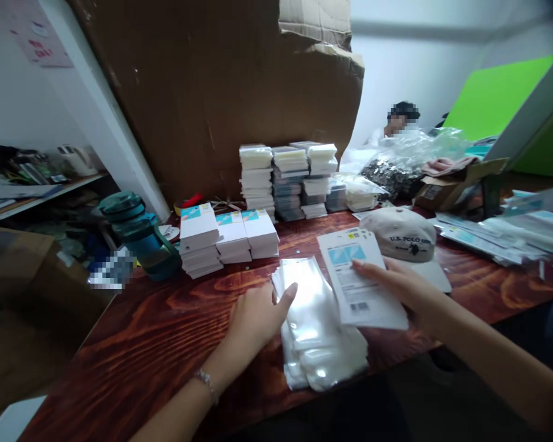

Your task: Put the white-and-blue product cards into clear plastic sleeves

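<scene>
My left hand (257, 316) rests with its fingertips on the left edge of a loose pile of clear plastic sleeves (316, 331) lying on the red-brown wooden table (166, 331). My right hand (399, 285) holds a white printed package card (357, 276) with a blue panel, tilted just above the right side of the pile. Behind them stand three short stacks of white boxed packs (228, 236) with blue tops. Farther back rise taller stacks of packaged items (288, 178).
A beige cap (403, 233) lies right of the card. A teal water bottle (141, 236) stands at the left. A big cardboard sheet (221, 86) leans behind the stacks. Flat packages (502, 236) cover the right side. Another person (400, 120) sits at the back.
</scene>
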A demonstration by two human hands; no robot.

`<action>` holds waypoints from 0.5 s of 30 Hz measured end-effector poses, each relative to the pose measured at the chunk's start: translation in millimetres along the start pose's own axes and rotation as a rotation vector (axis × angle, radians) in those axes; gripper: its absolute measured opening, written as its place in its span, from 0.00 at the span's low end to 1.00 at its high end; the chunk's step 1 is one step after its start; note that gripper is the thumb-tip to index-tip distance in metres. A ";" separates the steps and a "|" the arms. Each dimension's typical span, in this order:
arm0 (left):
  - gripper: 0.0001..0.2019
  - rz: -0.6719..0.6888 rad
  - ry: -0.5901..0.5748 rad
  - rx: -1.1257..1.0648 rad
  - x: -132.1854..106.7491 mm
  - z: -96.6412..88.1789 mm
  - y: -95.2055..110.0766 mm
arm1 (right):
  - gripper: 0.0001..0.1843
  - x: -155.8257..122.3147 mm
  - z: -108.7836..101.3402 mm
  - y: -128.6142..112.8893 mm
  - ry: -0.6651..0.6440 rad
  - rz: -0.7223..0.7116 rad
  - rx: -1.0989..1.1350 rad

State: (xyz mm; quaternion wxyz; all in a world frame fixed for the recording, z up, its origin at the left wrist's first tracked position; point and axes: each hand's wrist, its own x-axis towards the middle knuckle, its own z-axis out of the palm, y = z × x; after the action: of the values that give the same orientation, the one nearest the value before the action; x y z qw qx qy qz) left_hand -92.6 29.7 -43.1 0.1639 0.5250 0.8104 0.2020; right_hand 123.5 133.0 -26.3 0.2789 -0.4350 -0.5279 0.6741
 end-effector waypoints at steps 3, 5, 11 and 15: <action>0.25 -0.005 -0.034 0.047 14.9 12.1 -4.9 | 0.21 12.0 -31.4 6.5 0.082 0.057 -0.110; 0.23 0.017 -0.061 0.047 19.9 17.9 -8.0 | 0.22 17.5 -38.5 14.4 0.078 0.081 -0.134; 0.20 0.074 -0.082 -0.016 23.5 22.9 -20.2 | 0.22 35.1 -41.8 24.7 0.063 0.089 -0.268; 0.19 0.062 -0.061 -0.069 17.2 22.5 -24.6 | 0.18 50.5 -59.6 34.0 0.067 -0.137 -0.670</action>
State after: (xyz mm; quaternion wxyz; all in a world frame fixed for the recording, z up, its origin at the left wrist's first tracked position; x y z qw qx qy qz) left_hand -108.0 39.9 -75.8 0.2001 0.5499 0.7809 0.2185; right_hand 155.3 193.4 -77.4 0.1824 -0.4880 -0.7385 0.4281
